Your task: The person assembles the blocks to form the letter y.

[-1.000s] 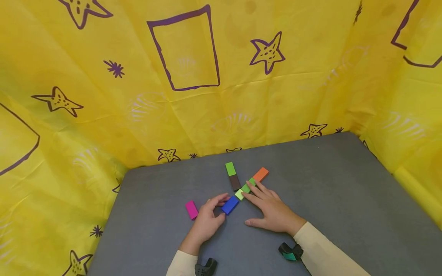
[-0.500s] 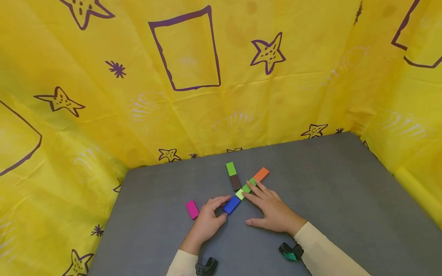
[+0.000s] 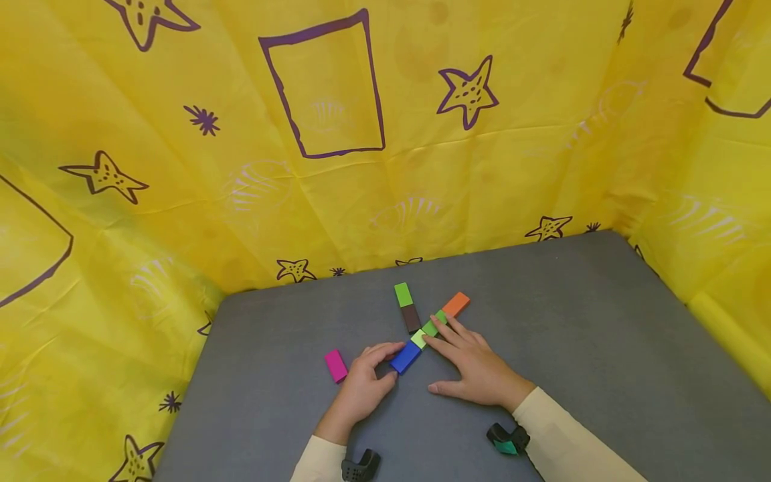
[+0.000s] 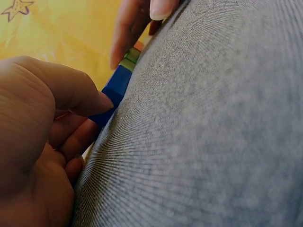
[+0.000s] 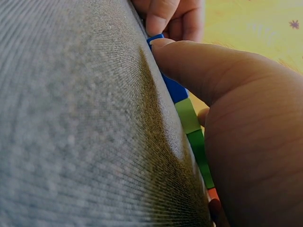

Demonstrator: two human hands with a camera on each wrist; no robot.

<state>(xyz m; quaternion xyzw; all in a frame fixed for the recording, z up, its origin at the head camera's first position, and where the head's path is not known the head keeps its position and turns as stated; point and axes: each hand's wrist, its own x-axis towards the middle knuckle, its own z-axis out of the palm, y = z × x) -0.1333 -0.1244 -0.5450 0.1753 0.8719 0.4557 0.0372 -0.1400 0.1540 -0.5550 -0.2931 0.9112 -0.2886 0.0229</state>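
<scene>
In the head view a blue block (image 3: 406,357) lies at the near end of a diagonal row. My left hand (image 3: 360,388) pinches it between thumb and fingers; the left wrist view shows the thumb on the end of the blue block (image 4: 117,85). Beyond it in line come a light green block (image 3: 418,339), a green block (image 3: 430,327) and an orange block (image 3: 456,304). My right hand (image 3: 476,368) spreads over the row's right side, fingertips resting at the two green blocks, partly covering them. Its thumb stays apart from the blocks in the head view.
A dark brown block (image 3: 410,319) and a bright green block (image 3: 403,294) form a second line that meets the row near the light green block. A magenta block (image 3: 336,366) lies left of my left hand. Yellow patterned cloth (image 3: 409,167) stands behind the grey table (image 3: 572,321).
The left fingers have closed in on the blue block, which has shifted slightly right, up against the light green one. My right hand has stayed in place.
</scene>
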